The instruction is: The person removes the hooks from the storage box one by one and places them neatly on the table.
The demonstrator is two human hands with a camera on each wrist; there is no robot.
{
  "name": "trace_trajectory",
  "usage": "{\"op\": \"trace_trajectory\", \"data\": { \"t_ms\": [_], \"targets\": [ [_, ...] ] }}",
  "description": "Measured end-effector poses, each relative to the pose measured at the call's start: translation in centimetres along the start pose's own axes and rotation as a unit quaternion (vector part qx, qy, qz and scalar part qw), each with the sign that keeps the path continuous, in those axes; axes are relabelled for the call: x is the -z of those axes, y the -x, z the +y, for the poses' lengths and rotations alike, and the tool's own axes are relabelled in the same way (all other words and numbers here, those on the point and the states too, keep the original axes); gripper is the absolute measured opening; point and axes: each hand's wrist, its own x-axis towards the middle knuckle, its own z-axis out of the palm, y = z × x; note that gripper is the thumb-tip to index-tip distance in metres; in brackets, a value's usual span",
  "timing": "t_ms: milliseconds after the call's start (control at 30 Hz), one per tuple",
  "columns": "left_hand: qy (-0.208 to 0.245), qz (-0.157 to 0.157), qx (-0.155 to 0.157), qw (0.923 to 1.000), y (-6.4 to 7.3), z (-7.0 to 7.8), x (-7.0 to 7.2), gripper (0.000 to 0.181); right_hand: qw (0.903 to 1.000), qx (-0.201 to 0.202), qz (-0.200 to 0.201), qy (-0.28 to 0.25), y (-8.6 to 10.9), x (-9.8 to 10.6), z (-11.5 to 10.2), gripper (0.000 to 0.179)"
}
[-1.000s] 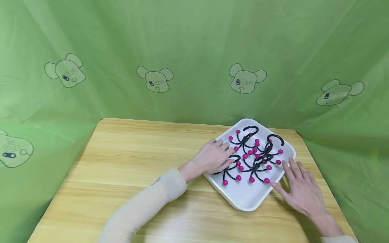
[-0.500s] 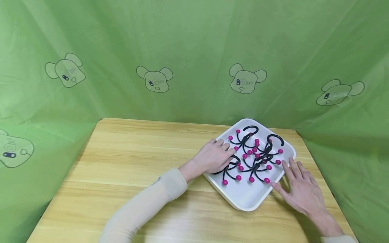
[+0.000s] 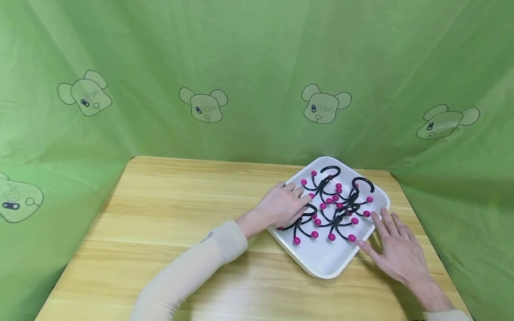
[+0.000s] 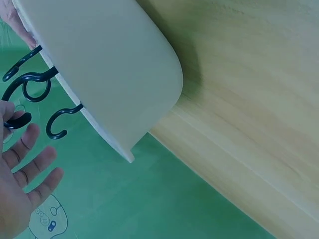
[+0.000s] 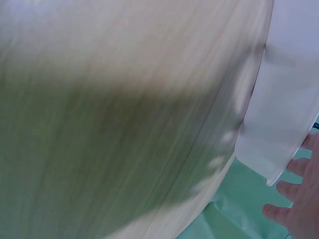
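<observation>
A white tray (image 3: 323,261) on the table holds several black hook hangers, their curved arms tipped with pink balls. My left hand (image 3: 281,206) reaches over the tray's left rim and pinches the hook of the leftmost hanger (image 3: 298,221). Seen from the left wrist, thumb and forefinger meet on that black hook (image 4: 31,77), while the other fingers (image 4: 36,167) stay loosely extended. My right hand (image 3: 399,249) lies at the tray's right rim with its fingers spread. In the right wrist view those fingertips (image 5: 296,166) are right at the rim.
Three other hangers lie close together in the tray, including one at the back (image 3: 323,183) and one nearer the middle (image 3: 337,219). The wooden table (image 3: 180,214) ends at a green curtain (image 3: 261,138) with bear-head drawings behind and on both sides.
My left thumb has drawn back and curled in around the leftmost hanger's hook, leaving more of the hook showing. The right hand and tray keep their places.
</observation>
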Motion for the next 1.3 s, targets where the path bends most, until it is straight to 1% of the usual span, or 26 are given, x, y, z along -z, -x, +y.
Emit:
{"op": "trace_trajectory", "data": {
  "t_ms": [133,400,667,800,1000,1133,1300],
  "targets": [
    [-0.002,-0.005,0.003,1.0,-0.1,-0.3,0.4,0.039,1.0,0.005,0.003,-0.001,0.0,-0.1,0.0,0.1],
    [0.016,0.008,0.01,0.9998,-0.3,-1.3,1.3,0.035,1.0,0.004,0.003,-0.002,0.0,-0.2,0.1,0.101],
    [0.012,0.012,0.011,0.9998,-0.5,-2.3,2.8,0.034,1.0,0.003,0.002,0.001,0.0,-0.2,0.0,0.101],
    [0.014,0.021,0.013,0.9996,-0.5,-3.0,3.6,0.031,1.0,0.002,0.001,0.001,0.0,-0.2,0.0,0.101],
    [-0.002,0.036,0.019,0.9992,-0.2,-4.1,4.9,0.037,1.0,0.003,0.004,0.002,0.0,-0.1,0.0,0.101],
    [-0.004,0.029,0.025,0.9993,0.2,-5.0,5.9,0.039,1.0,0.003,0.004,0.001,-0.1,-0.1,0.0,0.101],
    [-0.004,0.025,0.038,0.999,1.1,-6.3,7.1,0.036,1.0,0.002,0.0,-0.001,0.0,-0.2,0.0,0.101]
  ]
}}
